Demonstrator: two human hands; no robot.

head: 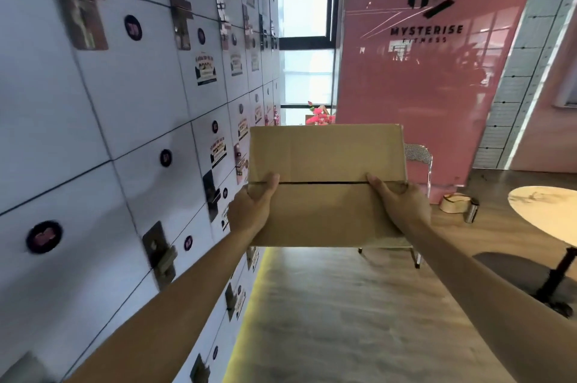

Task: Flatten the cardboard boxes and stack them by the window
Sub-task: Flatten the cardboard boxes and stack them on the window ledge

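I hold a brown cardboard box (324,164) out in front of me at chest height. Its closed flaps face me, with a dark seam running across the middle. My left hand (249,211) grips the box's left edge, thumb lying on the front near the seam. My right hand (402,207) grips the right edge the same way, thumb on the front face. The rest of my fingers are hidden behind the cardboard. A tall window (304,39) with dark frames stands straight ahead at the end of the aisle.
White lockers (109,132) line the left side. A pink panel with a black logo (437,54) rises on the right. Behind the box stands a mesh-backed chair (420,161). A round table (549,214) on a black pedestal is at the right. Wood floor (327,320) lies below.
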